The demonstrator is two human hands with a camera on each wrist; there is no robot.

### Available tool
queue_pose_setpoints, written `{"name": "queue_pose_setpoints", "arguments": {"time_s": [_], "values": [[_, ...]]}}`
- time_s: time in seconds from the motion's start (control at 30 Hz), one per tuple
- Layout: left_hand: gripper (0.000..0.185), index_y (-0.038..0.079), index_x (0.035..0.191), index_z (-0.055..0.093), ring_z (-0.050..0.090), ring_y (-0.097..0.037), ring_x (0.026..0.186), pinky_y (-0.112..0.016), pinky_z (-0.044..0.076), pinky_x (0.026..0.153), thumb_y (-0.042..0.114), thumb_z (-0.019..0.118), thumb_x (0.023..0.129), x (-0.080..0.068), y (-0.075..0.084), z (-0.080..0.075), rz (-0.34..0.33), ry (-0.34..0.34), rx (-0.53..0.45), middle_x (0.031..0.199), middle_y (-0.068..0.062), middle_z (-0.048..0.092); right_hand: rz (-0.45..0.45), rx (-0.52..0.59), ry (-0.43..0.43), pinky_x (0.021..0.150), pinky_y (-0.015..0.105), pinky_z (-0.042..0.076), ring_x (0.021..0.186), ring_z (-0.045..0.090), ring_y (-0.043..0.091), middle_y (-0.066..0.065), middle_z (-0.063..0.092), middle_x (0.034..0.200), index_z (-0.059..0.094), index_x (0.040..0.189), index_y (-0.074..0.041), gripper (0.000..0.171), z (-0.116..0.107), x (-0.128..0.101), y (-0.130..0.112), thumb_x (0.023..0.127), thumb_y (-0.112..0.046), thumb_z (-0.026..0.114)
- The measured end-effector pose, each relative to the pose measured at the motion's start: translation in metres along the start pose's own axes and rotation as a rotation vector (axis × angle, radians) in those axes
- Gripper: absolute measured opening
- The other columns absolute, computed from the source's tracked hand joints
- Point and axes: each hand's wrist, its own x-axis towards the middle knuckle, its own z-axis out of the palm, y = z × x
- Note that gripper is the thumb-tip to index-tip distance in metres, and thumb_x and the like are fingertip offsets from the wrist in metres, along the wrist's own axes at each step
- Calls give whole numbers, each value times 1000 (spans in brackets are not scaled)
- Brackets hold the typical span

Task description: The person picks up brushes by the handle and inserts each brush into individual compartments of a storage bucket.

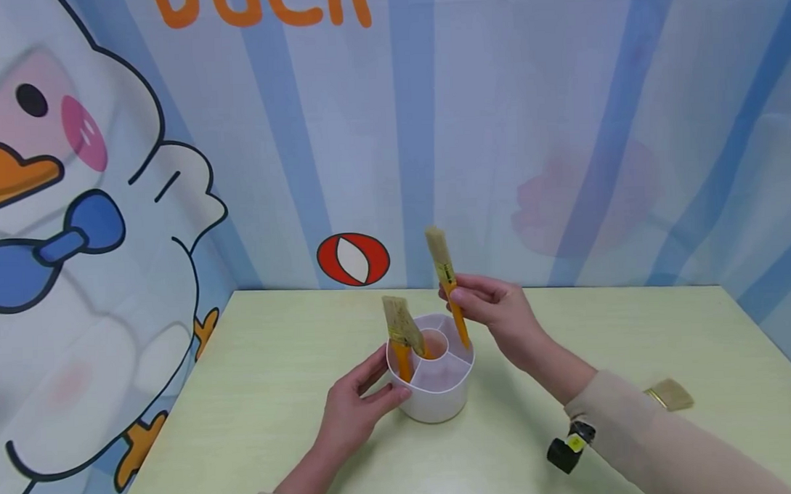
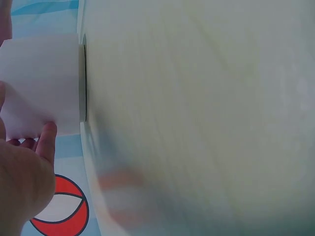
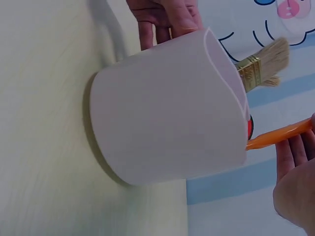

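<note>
White divided holder (image 1: 436, 391) stands on the pale green table (image 1: 276, 396), near the middle. It has a round centre well with compartments around it.

Narrow orange-handled brush (image 1: 448, 285): bristles up, slightly tilted, handle tip inside the holder's right-hand compartment. Right hand (image 1: 496, 312) pinches the handle between thumb and curled fingers, just below the metal band. In the right wrist view only a short stretch of orange handle (image 3: 278, 135) shows at the holder's rim; the rest is cut off or behind the wall.

Wider brush (image 1: 401, 330): stands in the left-hand compartment, bristles up, leaning left. Lower handle is hidden by the holder wall.

Left hand (image 1: 355, 408) wraps the holder's left side, fingers and thumb curled against the wall. Left wrist view shows only fingertips (image 2: 47, 140) on the white wall; most of that frame is blurred table surface.

A third brush (image 1: 669, 395) lies on the table to the right, largely hidden behind the right sleeve (image 1: 637, 427). A small black object with a yellow mark (image 1: 569, 448) sits at the wrist; what it is, I cannot make out.

Backdrop: striped blue cloth (image 1: 561, 125) with cartoon duck (image 1: 61, 215).
</note>
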Motion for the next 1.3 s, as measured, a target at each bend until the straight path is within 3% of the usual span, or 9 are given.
{"name": "queue_pose_setpoints", "arguments": {"time_s": [0.33,0.63,1.03,1.3], "values": [[76,20,156,58,54,-32,146,-31,60,100,24,91,88,-2,1,3,9,18,-22,160,-4,55,43,-67,25,106,39,59,121,73,23,15,77,127,63,146,1,48,0,-8,12,104,-21,73],[76,21,157,57,53,-33,147,-32,60,99,29,90,89,-4,2,6,-5,38,0,161,-4,54,31,-116,2,97,35,63,114,76,22,19,75,128,63,144,4,46,-2,-17,18,104,-16,72],[76,21,157,56,52,-33,147,-31,60,99,27,89,90,-5,1,7,10,40,-7,161,-3,53,-136,-470,-37,90,34,66,108,78,32,18,78,120,74,131,3,34,-1,-17,21,99,-8,77],[76,19,158,56,52,-33,148,-31,60,100,26,89,89,-5,2,7,22,37,-17,162,-4,52,-174,-515,-70,88,33,66,105,79,31,18,78,119,75,128,4,33,1,-15,18,97,-5,78]]}}
